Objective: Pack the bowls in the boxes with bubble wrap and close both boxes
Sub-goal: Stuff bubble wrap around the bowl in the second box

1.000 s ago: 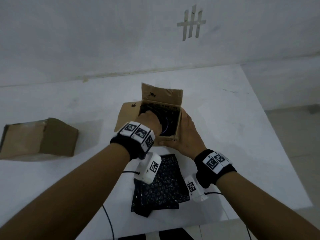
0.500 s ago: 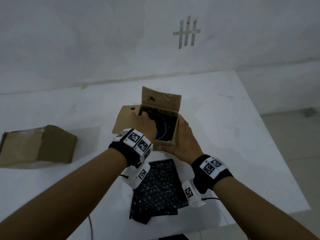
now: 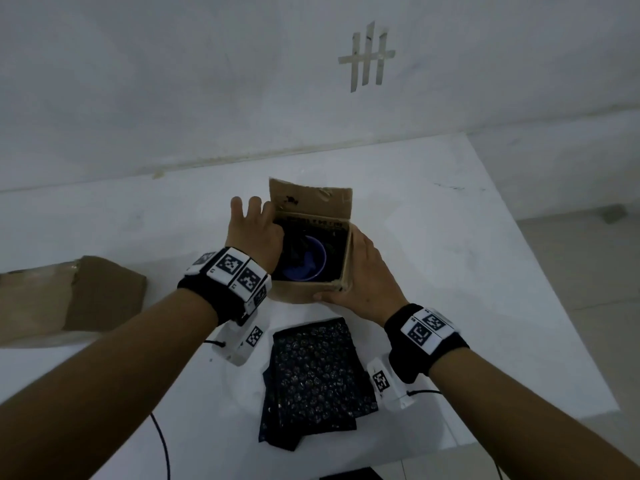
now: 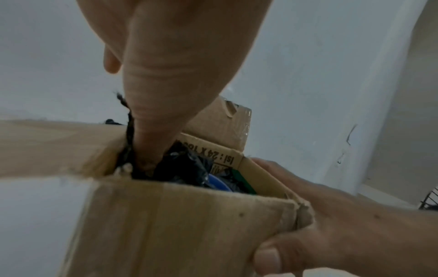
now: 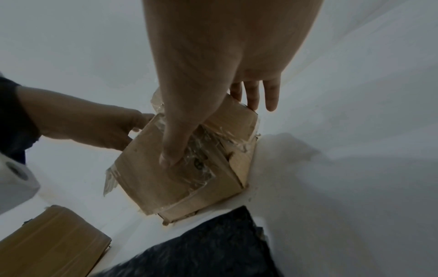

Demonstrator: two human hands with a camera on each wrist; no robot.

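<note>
Since a second ago my left hand (image 3: 254,230) has slid from inside the box (image 3: 304,289) to its left rim, fingers spread, thumb tucking black wrap. My right hand (image 3: 360,271) clamps the right wall. Between them sits the blue bowl (image 3: 306,263), half uncovered; closing now could leave it unpadded. Its underside is hidden, as is the left flap.

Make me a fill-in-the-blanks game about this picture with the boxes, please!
1. The bowl inside the open box is coloured ____.
2. The right hand holds the open box's ____ side.
3. The spare bubble wrap lies on the ____.
4. The other box lies to the ____.

Answers: blue; right; table; left
</note>
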